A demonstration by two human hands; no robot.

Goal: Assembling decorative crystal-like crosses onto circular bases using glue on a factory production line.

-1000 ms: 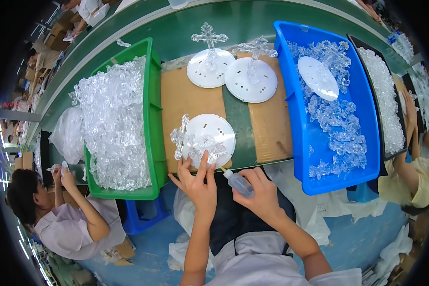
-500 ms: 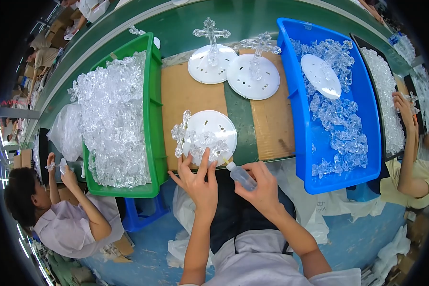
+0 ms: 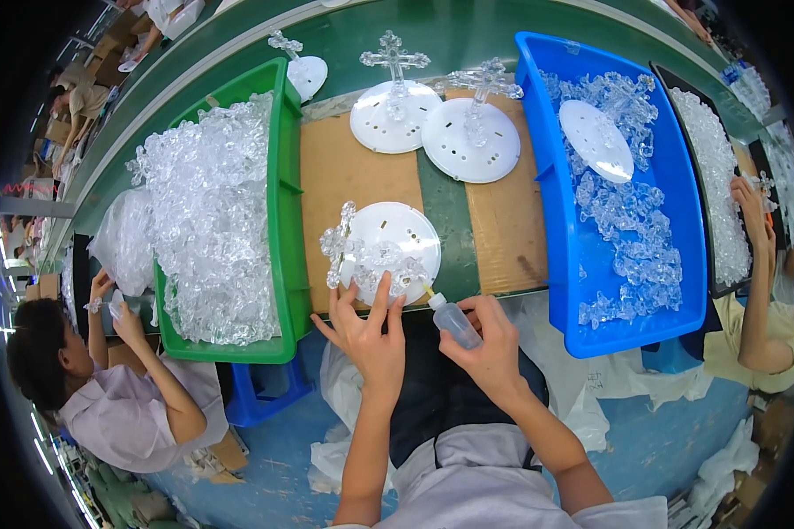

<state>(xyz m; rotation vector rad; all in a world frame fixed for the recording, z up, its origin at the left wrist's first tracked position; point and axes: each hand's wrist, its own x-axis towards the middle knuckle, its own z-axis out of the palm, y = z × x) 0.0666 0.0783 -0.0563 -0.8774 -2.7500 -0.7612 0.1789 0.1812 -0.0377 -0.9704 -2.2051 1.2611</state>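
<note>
On the near part of the green surface [image 3: 441,198], between two bins, a white disc [image 3: 406,227] lies on a cardboard sheet [image 3: 353,176], with a clear cross [image 3: 333,251] tilted over at its left side and clear ornamental parts across its lower half. The left hand [image 3: 368,344] reaches up to the disc's near edge, fingers spread at the clear parts; this looks like steadying, though I cannot tell whether they pinch anything. The right hand [image 3: 494,348] grasps a squeeze bottle [image 3: 456,324] around its body, slanted so that the narrow tip points at the disc's lower right edge, seemingly for fine aim; whether the tip touches is too small to tell. The green bin [image 3: 284,220] on the left is heaped with clear pieces, and the blue bin [image 3: 556,220] on the right holds more, with a loose white disc [image 3: 595,141] on top, both probably set there for easy reach. Farther back, two upright clear crosses [image 3: 395,57] stand on white discs, likely to leave the near space free.
</note>
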